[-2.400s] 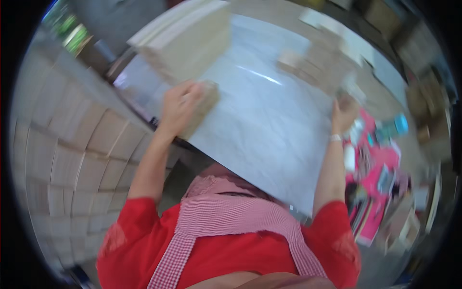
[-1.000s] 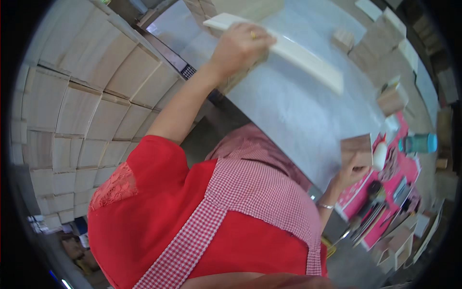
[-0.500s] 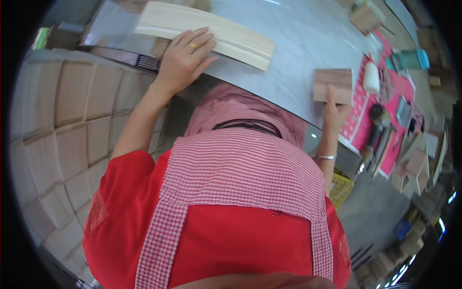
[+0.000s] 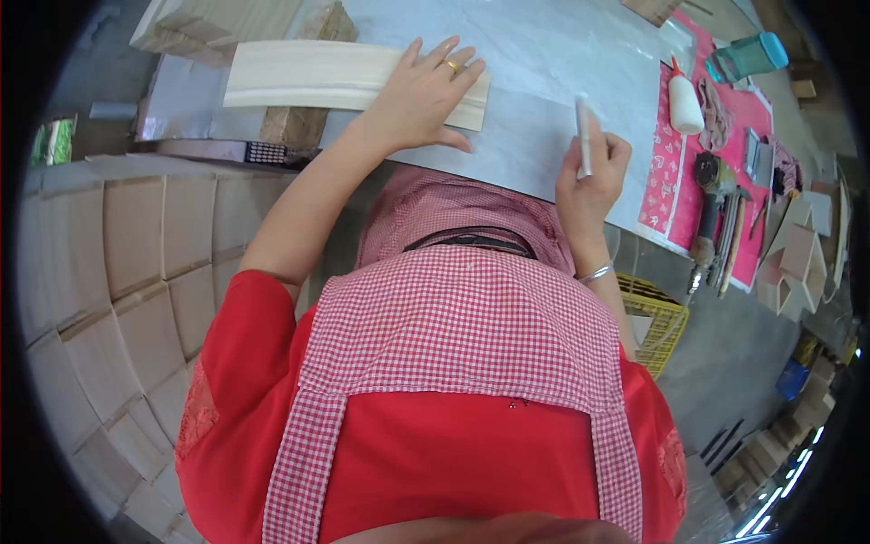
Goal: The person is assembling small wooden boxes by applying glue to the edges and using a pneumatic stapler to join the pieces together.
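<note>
My left hand lies with fingers spread across the right part of a long pale wooden moulding board, its thumb pointing toward the near table edge. The board rests across wooden blocks; one rough block shows below it. Upright between the thumb and fingers of my right hand is a thin flat wooden piece, seen edge-on with a pale edge. My right hand holds it above the table's near edge, apart from the board.
More wood stands at the far left. A white glue bottle, a teal cup and several tools are at right on a pink cloth. Stacked wooden panels fill the left; a yellow crate stands below the table.
The wooden piece in my right hand has turned from face-up to edge-on and moved left. My left hand has shifted right along the board, fingers spreading wider. The view has shifted too.
</note>
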Action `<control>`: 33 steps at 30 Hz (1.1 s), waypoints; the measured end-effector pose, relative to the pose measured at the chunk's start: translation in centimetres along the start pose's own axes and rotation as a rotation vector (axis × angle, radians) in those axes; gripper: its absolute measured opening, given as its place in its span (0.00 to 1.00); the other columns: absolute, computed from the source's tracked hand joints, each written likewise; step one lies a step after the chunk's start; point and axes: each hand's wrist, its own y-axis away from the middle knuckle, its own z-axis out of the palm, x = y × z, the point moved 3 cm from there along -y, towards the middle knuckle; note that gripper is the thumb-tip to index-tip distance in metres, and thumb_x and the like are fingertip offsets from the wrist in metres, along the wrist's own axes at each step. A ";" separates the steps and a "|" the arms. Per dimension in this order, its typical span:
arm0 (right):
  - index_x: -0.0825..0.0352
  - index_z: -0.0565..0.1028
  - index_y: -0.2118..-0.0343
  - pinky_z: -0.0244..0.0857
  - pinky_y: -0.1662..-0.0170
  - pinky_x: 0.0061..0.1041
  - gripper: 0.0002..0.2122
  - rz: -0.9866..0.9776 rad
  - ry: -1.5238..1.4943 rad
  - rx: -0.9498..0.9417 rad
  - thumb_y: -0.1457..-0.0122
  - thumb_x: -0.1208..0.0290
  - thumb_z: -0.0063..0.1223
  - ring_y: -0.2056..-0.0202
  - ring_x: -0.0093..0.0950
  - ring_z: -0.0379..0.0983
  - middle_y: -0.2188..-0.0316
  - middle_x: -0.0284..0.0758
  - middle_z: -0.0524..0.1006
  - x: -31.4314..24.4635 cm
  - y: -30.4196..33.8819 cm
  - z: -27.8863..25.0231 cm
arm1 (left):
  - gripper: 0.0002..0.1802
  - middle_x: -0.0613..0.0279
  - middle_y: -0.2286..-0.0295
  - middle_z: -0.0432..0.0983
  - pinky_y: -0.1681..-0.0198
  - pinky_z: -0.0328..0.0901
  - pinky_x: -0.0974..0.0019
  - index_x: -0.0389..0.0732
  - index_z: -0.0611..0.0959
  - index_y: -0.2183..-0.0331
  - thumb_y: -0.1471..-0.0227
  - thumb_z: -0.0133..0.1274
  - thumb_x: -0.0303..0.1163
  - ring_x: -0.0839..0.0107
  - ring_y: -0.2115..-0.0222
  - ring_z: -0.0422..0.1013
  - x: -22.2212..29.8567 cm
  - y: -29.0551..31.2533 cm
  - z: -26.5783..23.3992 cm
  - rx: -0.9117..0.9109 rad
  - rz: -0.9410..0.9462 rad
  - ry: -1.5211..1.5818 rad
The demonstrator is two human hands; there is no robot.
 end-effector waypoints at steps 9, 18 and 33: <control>0.58 0.78 0.48 0.61 0.61 0.30 0.28 -0.134 0.080 -0.130 0.58 0.83 0.57 0.66 0.35 0.63 0.68 0.35 0.68 0.4 0.7 1.8 | 0.56 0.54 0.53 0.70 0.45 0.59 0.48 0.43 0.71 0.43 0.71 0.69 0.62 0.56 0.51 0.67 -0.6 -2.3 0.8 -0.203 0.034 0.138; 0.65 0.68 0.41 0.67 0.67 0.37 0.31 0.104 -0.161 -0.212 0.53 0.83 0.57 0.67 0.40 0.71 0.67 0.41 0.68 -1.7 0.0 3.3 | 0.49 0.53 0.57 0.71 0.51 0.63 0.54 0.42 0.74 0.47 0.71 0.71 0.52 0.55 0.56 0.69 1.1 -3.8 -4.3 -0.020 0.014 0.359; 0.72 0.58 0.39 0.71 0.68 0.40 0.36 0.080 -0.252 -0.293 0.53 0.80 0.59 0.67 0.45 0.73 0.61 0.45 0.66 -3.5 -0.2 6.0 | 0.45 0.54 0.58 0.71 0.52 0.62 0.56 0.39 0.75 0.51 0.74 0.70 0.47 0.54 0.56 0.68 2.3 -5.5 -6.2 0.024 0.069 0.490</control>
